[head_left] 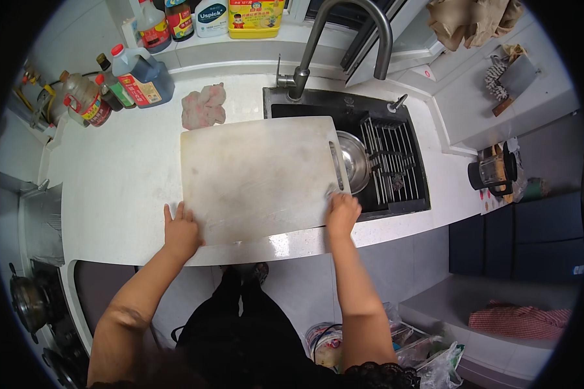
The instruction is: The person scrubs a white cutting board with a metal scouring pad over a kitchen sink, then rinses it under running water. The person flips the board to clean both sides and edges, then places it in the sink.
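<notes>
A large white cutting board (pixel 259 175) with grey stains and a handle slot lies flat over the counter and the left part of the sink. At its near left edge is my left hand (pixel 183 235), fingers stretched out and apart. My right hand (pixel 342 215) is curled at the board's near right corner, below the slot. A small greyish bit shows by its fingertips, too small to name. Partly covered by the board, a steel bowl (pixel 353 162) sits in the black sink (pixel 396 209).
A crumpled pinkish cloth (pixel 204 106) lies behind the board. Sauce bottles and a jug (pixel 143 78) stand at the back left. Over the sink rises a grey faucet (pixel 303 71); a wire rack (pixel 389 155) spans its right side. A blender jar (pixel 493 172) stands far right.
</notes>
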`<state>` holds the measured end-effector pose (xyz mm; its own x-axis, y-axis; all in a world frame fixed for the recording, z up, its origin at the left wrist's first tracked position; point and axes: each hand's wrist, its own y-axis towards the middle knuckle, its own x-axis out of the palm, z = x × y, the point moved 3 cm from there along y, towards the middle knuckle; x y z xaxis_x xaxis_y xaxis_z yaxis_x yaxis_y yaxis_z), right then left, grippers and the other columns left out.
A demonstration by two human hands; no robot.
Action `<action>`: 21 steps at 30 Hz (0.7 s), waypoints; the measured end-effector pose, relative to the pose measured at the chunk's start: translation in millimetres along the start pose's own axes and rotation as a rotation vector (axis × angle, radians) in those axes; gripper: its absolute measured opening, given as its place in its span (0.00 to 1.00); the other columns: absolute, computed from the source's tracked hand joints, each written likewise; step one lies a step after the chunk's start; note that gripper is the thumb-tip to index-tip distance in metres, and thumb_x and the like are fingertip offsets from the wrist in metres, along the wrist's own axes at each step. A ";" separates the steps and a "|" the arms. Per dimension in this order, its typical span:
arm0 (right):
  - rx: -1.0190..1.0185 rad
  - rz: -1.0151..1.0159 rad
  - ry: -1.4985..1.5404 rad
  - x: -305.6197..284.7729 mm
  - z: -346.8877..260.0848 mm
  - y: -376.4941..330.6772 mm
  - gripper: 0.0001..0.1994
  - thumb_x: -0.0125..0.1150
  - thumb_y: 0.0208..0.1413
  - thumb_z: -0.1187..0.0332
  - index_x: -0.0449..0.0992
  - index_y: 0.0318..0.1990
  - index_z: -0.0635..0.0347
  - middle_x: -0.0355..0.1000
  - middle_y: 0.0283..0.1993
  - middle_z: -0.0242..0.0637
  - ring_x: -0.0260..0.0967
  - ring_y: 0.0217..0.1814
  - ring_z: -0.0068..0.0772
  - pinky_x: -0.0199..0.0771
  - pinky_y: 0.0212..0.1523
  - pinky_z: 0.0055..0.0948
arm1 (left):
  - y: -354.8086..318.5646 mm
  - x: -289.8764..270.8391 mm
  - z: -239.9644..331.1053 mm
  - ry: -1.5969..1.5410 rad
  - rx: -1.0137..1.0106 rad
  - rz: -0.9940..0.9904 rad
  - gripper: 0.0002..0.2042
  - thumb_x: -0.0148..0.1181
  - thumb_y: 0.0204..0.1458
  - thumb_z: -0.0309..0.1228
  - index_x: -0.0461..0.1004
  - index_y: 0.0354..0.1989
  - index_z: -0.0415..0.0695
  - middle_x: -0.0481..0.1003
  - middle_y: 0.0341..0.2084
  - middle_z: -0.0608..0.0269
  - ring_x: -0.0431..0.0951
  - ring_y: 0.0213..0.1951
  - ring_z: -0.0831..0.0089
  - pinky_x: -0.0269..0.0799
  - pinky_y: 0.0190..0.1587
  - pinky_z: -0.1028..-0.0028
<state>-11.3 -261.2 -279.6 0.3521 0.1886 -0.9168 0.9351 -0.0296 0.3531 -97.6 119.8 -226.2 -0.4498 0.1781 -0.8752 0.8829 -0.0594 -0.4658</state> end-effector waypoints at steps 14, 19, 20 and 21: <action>0.119 -0.019 0.129 17.9 45.9 54.2 0.09 0.62 0.50 0.72 0.79 0.39 0.61 0.72 0.42 0.44 0.68 0.45 0.49 0.71 0.46 0.39 | 47.2 -9.8 51.8 -0.301 0.140 0.002 0.55 0.59 0.33 0.71 0.45 0.71 0.60 0.30 0.71 0.51 0.24 0.71 0.48 0.24 0.63 0.33; 0.167 -0.153 0.226 14.4 53.7 26.1 0.07 0.59 0.53 0.71 0.78 0.39 0.62 0.75 0.40 0.47 0.73 0.42 0.51 0.73 0.44 0.40 | 48.2 -13.5 45.9 -0.326 0.152 -0.050 0.55 0.58 0.33 0.72 0.45 0.71 0.60 0.28 0.71 0.51 0.22 0.70 0.46 0.21 0.62 0.32; 0.177 -0.136 0.263 11.7 52.8 18.9 0.07 0.59 0.53 0.71 0.77 0.38 0.62 0.75 0.39 0.47 0.73 0.42 0.51 0.74 0.43 0.40 | 49.5 -9.3 43.6 -0.332 0.167 -0.043 0.55 0.58 0.33 0.72 0.46 0.71 0.59 0.28 0.71 0.50 0.21 0.70 0.46 0.21 0.61 0.32; 0.171 -0.119 0.258 12.1 51.0 18.1 0.06 0.60 0.53 0.71 0.77 0.37 0.63 0.76 0.38 0.47 0.73 0.40 0.51 0.74 0.42 0.41 | 50.9 -5.8 41.5 -0.339 0.180 -0.036 0.56 0.57 0.32 0.73 0.46 0.71 0.59 0.28 0.71 0.49 0.21 0.70 0.46 0.20 0.61 0.31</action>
<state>11.9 -309.5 -293.8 0.2388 0.4427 -0.8643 0.9699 -0.1530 0.1896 -55.6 75.0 -250.3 -0.5261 -0.1495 -0.8372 0.8412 -0.2362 -0.4864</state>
